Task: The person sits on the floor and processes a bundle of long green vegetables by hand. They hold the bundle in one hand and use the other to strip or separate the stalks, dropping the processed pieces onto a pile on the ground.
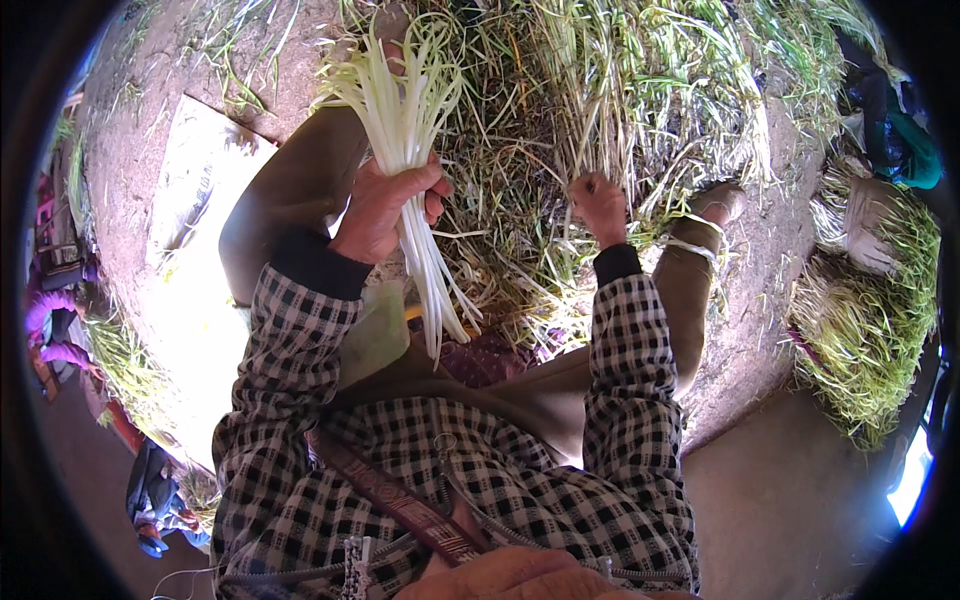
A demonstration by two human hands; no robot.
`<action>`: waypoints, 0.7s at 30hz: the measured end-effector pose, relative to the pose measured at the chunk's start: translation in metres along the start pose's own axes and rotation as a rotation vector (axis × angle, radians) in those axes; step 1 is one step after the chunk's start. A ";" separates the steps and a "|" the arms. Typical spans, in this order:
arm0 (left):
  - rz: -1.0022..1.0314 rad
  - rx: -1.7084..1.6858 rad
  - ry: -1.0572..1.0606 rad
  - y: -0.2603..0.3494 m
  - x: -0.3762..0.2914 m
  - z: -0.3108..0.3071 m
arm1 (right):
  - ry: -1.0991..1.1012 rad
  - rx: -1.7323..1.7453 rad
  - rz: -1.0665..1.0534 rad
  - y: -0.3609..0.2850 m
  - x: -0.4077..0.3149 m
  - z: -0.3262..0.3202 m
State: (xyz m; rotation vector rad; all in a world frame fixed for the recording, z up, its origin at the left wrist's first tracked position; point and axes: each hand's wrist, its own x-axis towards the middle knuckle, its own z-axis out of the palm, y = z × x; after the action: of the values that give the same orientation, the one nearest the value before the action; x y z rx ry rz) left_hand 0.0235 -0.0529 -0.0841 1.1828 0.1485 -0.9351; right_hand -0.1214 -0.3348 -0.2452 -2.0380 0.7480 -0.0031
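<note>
My left hand (390, 202) is closed around a bundle of long pale stalks (409, 142). Its yellow-green leafy ends fan out above the fist, and the white ends hang below towards my lap. My right hand (600, 202) is apart from the bundle, over a heap of loose green and straw-coloured stalks (517, 180), with its fingers curled. A thin stalk may be between those fingers, but I cannot tell. Pale strands (691, 247) lie around my lower right leg, close to the foot.
A white sack with printing (202, 169) lies on the dirt floor at the left. More leafy stalks (862, 322) are piled at the right, beside a grey floor strip (780, 502). People sit at the far left, one in purple sleeves (56, 311) and another in blue (161, 499).
</note>
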 end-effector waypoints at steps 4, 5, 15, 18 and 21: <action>0.009 0.023 -0.024 -0.004 0.000 -0.001 | -0.190 0.228 0.132 -0.036 -0.064 0.017; 0.008 0.025 -0.033 -0.006 0.000 0.000 | -0.216 0.242 0.141 -0.039 -0.078 0.024; 0.038 0.287 -0.050 -0.042 0.010 -0.003 | -0.199 0.154 -0.078 -0.117 -0.171 0.051; 0.016 0.388 -0.041 -0.044 0.011 -0.005 | -0.197 0.093 -0.079 -0.126 -0.177 0.055; 0.045 0.404 -0.021 -0.049 0.013 -0.005 | -0.177 0.003 -0.129 -0.133 -0.180 0.056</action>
State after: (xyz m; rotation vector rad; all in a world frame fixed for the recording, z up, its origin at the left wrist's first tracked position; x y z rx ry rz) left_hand 0.0000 -0.0592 -0.1292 1.5399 -0.0888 -0.9643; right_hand -0.1843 -0.1498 -0.1227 -2.0496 0.5055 0.1015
